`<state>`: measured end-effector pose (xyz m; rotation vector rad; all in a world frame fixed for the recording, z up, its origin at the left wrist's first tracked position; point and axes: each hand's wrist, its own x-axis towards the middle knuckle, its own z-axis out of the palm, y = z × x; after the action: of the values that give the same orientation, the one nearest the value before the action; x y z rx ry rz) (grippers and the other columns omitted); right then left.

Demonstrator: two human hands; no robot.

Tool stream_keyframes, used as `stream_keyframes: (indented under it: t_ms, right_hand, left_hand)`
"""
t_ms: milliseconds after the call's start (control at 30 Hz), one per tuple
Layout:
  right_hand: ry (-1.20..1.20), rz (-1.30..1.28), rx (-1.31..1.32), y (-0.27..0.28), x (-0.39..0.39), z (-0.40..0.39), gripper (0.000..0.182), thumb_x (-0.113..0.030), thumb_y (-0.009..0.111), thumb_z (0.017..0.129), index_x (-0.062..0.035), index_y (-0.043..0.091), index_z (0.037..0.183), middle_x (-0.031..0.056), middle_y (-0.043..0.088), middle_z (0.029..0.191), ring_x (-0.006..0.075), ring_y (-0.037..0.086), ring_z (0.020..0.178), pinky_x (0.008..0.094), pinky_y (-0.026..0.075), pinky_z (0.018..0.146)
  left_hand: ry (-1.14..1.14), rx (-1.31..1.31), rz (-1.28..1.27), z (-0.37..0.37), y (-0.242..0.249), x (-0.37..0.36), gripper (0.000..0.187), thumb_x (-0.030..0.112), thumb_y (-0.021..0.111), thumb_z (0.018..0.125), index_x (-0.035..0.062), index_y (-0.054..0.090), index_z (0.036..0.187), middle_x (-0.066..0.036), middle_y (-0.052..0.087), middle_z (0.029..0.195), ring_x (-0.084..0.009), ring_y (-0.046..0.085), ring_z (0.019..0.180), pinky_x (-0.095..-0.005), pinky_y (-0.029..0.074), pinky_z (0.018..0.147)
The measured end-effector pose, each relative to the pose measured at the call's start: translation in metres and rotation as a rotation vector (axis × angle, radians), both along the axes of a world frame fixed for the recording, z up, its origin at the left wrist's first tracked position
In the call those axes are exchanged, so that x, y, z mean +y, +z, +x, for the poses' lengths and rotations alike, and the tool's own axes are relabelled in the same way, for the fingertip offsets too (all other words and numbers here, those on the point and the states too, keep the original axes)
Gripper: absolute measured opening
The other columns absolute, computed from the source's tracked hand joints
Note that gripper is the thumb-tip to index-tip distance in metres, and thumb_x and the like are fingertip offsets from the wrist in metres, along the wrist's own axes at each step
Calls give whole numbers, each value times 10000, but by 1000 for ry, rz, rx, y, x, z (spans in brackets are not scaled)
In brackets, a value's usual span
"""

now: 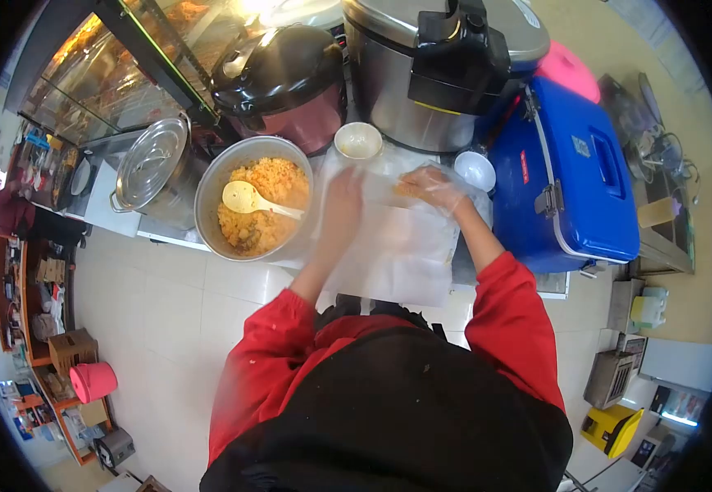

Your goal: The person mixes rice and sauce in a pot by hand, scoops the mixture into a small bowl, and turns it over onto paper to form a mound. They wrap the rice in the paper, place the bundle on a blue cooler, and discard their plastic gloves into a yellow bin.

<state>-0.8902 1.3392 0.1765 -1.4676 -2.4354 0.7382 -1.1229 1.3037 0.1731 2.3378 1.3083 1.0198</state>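
My right hand (436, 187), in a clear plastic glove, has its fingers closed around a small golden-brown piece of food (406, 189), whose kind I cannot tell. It is over the far part of the white paper sheets (405, 254) on the counter. My left hand (343, 201) is smeared by motion above the paper's left side, beside the big metal pot (206, 197). Orange-yellow rice (270, 174) fills that pot, and a pale rice paddle (245, 199) lies on the rice. Beyond my hands stand a small white bowl (358, 141) and, farther right, another white bowl (475, 170).
A dark-lidded cooker (282, 82) and a large steel cooker (397, 90) line the back. On the right, a blue cooler box (569, 180) hems in the counter. A lidded steel pot (155, 168) and a glass display case (85, 90) are at left.
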Motion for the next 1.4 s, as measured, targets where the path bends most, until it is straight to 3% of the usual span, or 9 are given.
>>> stream_keyframes:
  t_ms: [100,267,367,467,567,667,767,967,1400]
  right_hand:
    - [-91,92,22,5,-27,-11,234,-259,510,831,-58,627,857,177,600,810,316,585,761,401,443,688]
    - [-143,240,-214,-28,-69,-21,232,-145,485,800,-64,595,987,167,613,881,316,584,838,404,462,730]
    - [-65,512,-532,-33,-104,-26,338,-116,507,766,-32,535,1092,160,599,929,302,584,855,415,453,763]
    - [-220,163,-236,-9,-110,-51,387,-91,515,755,-6,514,1132,161,583,1025,288,571,933,409,444,814]
    - [-183,527,-16,-35,-126,-55,427,-71,514,749,8,494,1168,166,558,1112,280,535,1042,398,412,903]
    - [-371,175,-81,-27,-140,-73,465,-62,505,750,11,465,1207,186,504,1200,293,473,1141,390,354,987]
    - [-268,495,-100,-27,-151,-80,469,-39,482,765,23,442,1228,202,468,1237,313,440,1175,394,312,1024]
    - [-326,370,-18,-17,-168,-74,468,-125,532,827,10,418,1260,197,409,1296,310,403,1208,402,310,1025]
    - [-269,299,26,-25,-147,-6,142,-199,607,783,-98,628,881,97,631,871,276,586,832,386,459,727]
  left_hand:
    - [-387,172,-147,1,-16,-65,493,43,518,790,-1,387,1263,-196,379,1318,-331,352,1229,-445,277,1020]
    - [-347,211,-232,11,-8,-103,629,237,518,849,-21,237,1348,-169,182,1438,-280,143,1346,-450,153,1073]
    - [-302,200,-205,16,-6,-99,639,276,510,855,-28,236,1346,-177,217,1422,-286,150,1343,-456,131,1075]
    - [-283,192,-177,19,-13,-91,571,233,525,841,0,312,1316,-172,281,1385,-291,190,1325,-465,156,1067]
    - [-400,228,-307,9,-12,-77,479,154,542,813,33,405,1256,-167,366,1320,-296,273,1281,-457,206,1053]
    - [-442,-86,-291,-12,-15,-68,414,59,559,768,43,483,1175,-158,455,1234,-307,402,1183,-438,277,1023]
    - [-371,-37,-21,-12,-5,-73,425,15,573,744,24,502,1162,-152,506,1189,-311,486,1096,-427,326,993]
    - [-246,26,-122,-21,-28,-80,458,38,598,751,21,493,1197,-141,500,1226,-298,506,1072,-391,409,913]
    - [-312,-78,-308,-31,-32,-29,119,74,653,720,63,668,837,-90,641,829,-265,542,816,-351,445,741]
